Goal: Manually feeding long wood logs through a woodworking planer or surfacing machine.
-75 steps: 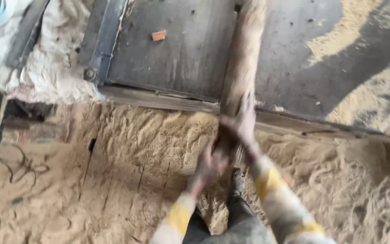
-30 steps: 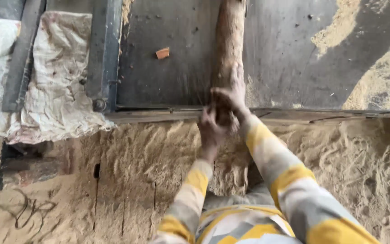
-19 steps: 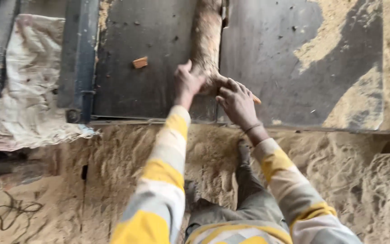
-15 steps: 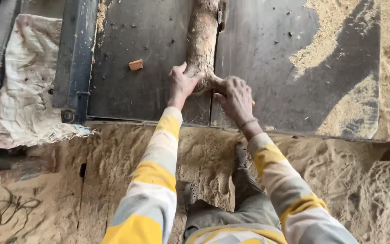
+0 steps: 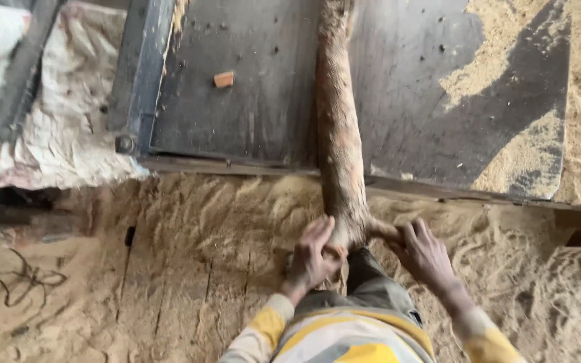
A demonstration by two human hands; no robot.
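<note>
At the near edge of the dark bench (image 5: 257,101), we have both hands on the end of a rough log (image 5: 336,134) that runs away from us along the middle of the top. Our left hand (image 5: 312,259) wraps the log's butt from the left, fingers (image 5: 319,232) clenched against the bark; our right hand (image 5: 426,255) grips a short stub that juts out to the right, fingers closed round it. The held end overhangs the bench and hangs over the sawdust-covered floor (image 5: 169,269).

To do this step well, we judge it best to keep the log in line with its own length, both hands pulling or pushing evenly so it does not swing sideways, and to hold the stub firmly, since it gives us a check on rolling. Loose sawdust underfoot could slip, so a steady stance matters.

The log is long, slim and roughly round, pale brown, coated in sawdust and fuzzy with fibre. A small orange block (image 5: 223,79) lies apart on the bench to its left, and crumpled cloth (image 5: 68,134) is heaped beyond the metal rail (image 5: 139,81).
</note>
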